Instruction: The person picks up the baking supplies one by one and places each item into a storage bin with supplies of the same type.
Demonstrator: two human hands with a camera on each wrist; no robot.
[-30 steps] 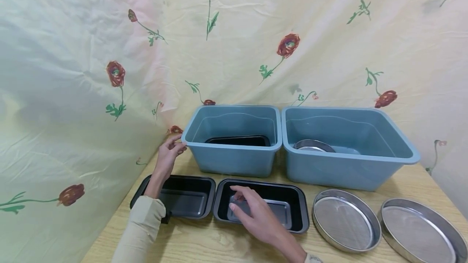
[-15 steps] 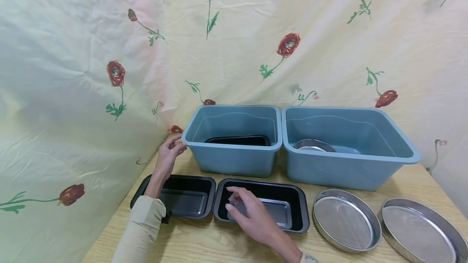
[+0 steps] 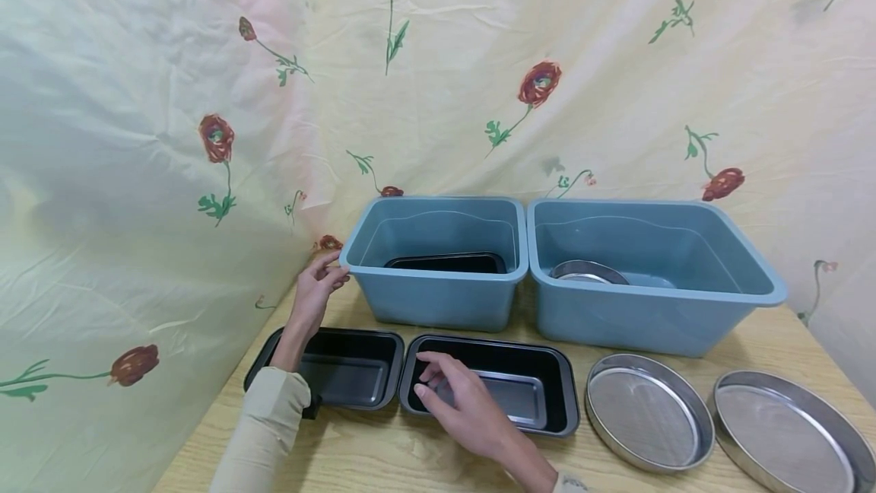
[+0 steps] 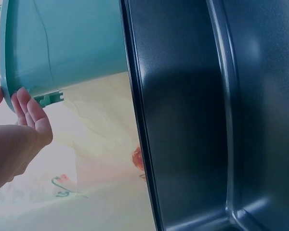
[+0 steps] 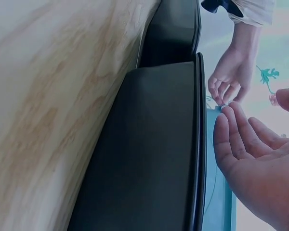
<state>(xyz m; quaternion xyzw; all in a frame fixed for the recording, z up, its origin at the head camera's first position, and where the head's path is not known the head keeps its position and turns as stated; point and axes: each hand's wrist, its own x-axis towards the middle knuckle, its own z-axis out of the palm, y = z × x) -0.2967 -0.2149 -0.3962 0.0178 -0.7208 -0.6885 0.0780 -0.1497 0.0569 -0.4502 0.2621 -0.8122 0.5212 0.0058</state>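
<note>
The left hand point(image 3: 317, 289) pinches a blue plastic bin point(image 3: 438, 301), one black oblong pan point(image 3: 448, 264) inside. Lower centre, two matching pans point(image 3: 523, 395) seemingly remain; the right hand point(image 3: 467, 411) is loosely spread, empty.

**No readable text**

Nothing legible on the blue bins point(image 3: 438, 303), black pans point(image 3: 520, 394), round metal pans point(image 3: 649, 415) or tabletop point(image 3: 356, 451). Backdrop cloth point(image 3: 438, 116) prints: flowers, not lettering. Right sleeve point(image 3: 572, 484): greyish marks, too small to tell. Wrist views: no letters, numbers, brands.

Left hand point(image 3: 316, 289) pinches, arm point(image 3: 265, 411) outstretched; right hand point(image 3: 471, 411) hovers, fingers point(image 3: 443, 361) loosely bent.
</note>
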